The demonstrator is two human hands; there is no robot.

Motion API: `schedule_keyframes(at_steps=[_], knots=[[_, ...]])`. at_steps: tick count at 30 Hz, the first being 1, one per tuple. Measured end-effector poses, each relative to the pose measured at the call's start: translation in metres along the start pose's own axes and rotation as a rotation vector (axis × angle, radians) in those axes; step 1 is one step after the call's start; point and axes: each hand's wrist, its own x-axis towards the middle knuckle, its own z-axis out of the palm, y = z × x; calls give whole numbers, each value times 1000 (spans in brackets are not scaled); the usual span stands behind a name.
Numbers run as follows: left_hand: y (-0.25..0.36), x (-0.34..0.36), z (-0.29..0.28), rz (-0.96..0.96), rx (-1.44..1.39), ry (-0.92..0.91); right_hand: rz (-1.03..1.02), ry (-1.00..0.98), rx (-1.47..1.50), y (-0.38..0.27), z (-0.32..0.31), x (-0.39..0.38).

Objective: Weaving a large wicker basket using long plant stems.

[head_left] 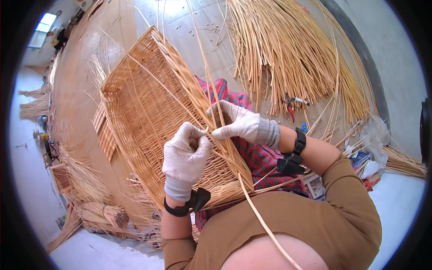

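A rectangular wicker basket [146, 99] lies tilted across my lap, over a red and blue plaid cloth [270, 168]. My left hand [185, 157], in a white knit glove, is closed over the basket's right rim, pinching the end of a wicker rod between thumb and fingers. My right hand [238, 121], gloved the same way, is curled round rods at that rim, its thumb close to the left fingertips. Several loose rods stick out from the rim. One long pale rod [258, 213] runs from the near rim down past my chest.
A big heap of wicker rods [288, 54] covers the floor at the far right. Red-handled pruning shears [290, 105] lie at its near end. Tied bundles [103, 213] lie at the left by the wall. A clear plastic bag [374, 135] sits at the right.
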Motion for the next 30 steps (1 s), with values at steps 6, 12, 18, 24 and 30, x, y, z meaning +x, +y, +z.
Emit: schedule_keyframes(at_steps=[6, 12, 18, 24, 30], knots=[[-12, 9, -1, -82, -211, -96, -6, -31, -29, -2, 6, 4], [-50, 30, 13, 160, -478, -169, -96, -19, -208, 9, -3, 1], [-48, 33, 27, 212, -171, -26, -227, -91, -164, 7, -5, -14], [-55, 28, 12, 66, -362, -205, -59, -279, -896, -19, -10, -88], [-51, 26, 14, -41, -543, -253, -151, -72, -1164, 12, 37, -123]])
